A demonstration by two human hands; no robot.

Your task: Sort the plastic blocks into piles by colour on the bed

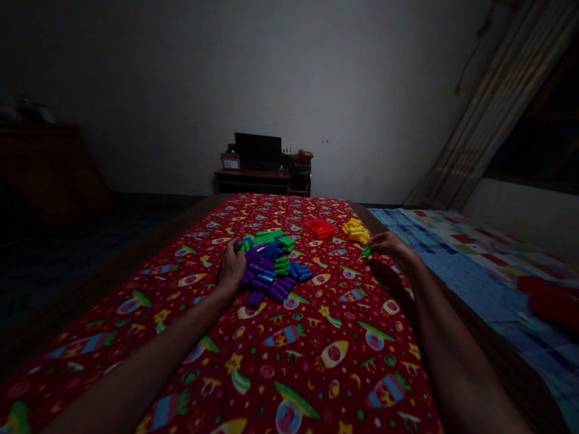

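A mixed pile of small ribbed plastic pieces, purple (259,260), green (266,237) and blue (301,271), lies on the red patterned cloth (312,343). At the pile's left edge rests my left hand (232,266), its fingers curled in; what they hold, if anything, is hidden. Over to the right, my right hand (392,244) pinches a green plastic piece (367,251) just above the cloth. Beyond that piece sits a small heap of yellow pieces (356,230). Left of the yellow heap is a group of red pieces (321,228).
A bed with a checked blue sheet (479,265) stands along the right side, with a dark red cloth (549,301) on it. Against the far wall, a low desk (251,175) carries a black monitor (259,150). A curtain (488,108) hangs at right.
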